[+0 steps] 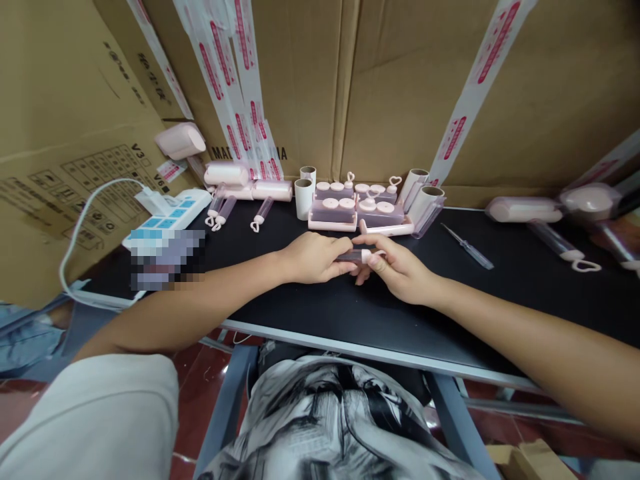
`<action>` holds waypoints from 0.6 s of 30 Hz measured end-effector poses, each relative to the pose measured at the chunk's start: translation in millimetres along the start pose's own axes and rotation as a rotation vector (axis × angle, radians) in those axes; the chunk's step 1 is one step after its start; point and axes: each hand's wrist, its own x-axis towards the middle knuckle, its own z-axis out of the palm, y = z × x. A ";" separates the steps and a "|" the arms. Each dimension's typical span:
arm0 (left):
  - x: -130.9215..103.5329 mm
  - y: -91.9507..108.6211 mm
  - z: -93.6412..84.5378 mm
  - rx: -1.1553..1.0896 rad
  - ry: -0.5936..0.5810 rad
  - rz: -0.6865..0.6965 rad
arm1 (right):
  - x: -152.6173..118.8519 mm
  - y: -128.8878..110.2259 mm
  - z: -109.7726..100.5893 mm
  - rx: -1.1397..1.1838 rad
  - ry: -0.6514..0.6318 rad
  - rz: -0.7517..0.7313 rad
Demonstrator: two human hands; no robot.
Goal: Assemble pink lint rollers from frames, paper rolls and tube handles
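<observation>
The person held a small clear tube (351, 256) with a pale pink end just above the tabletop (310, 308), in front of a cluster of pink boxes. The left hand (316, 259) had its grip closed about the tube's left part, thumb below and fingers over the top, while the right hand (403, 272) had its grip closed on the pink end, pinching it between thumb and fingers. Behind the hands stood a left pink box (331, 215) and a right pink box (381, 215), each with round pale caps showing on top; white rolls (303, 201) stood upright beside them. Farther left, a pink roller (226, 175) lay near the cardboard wall (305, 87), and a handle with a heart-shaped loop (255, 227) pointed toward the front. On the far left, a power strip (173, 217) carried a white plug (154, 201), its cable (74, 248) curving down past the tabletop's edge; a blurred patch hid whatever lay beside it. To the right of the hands, a screwdriver (469, 248) lay alone, and beyond it rested another roller (525, 209) with a heart-ended handle attached.
</observation>
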 end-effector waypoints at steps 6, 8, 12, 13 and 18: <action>3.2 -4.0 -3.4 -0.067 0.029 -0.035 | 6.5 5.6 -1.8 -0.022 0.081 0.038; 3.4 -4.3 -3.7 -0.083 0.024 -0.028 | 5.7 6.4 -2.3 -0.071 0.093 0.045; 4.7 -5.7 -1.7 -0.080 0.001 0.001 | 4.8 5.9 -3.5 -0.127 0.102 0.073; 5.1 -6.2 -1.2 -0.077 -0.006 0.011 | 5.0 5.5 -3.9 -0.139 0.107 0.077; 5.6 -7.1 0.4 -0.074 -0.037 0.033 | 6.9 1.9 -6.6 -0.210 0.083 0.087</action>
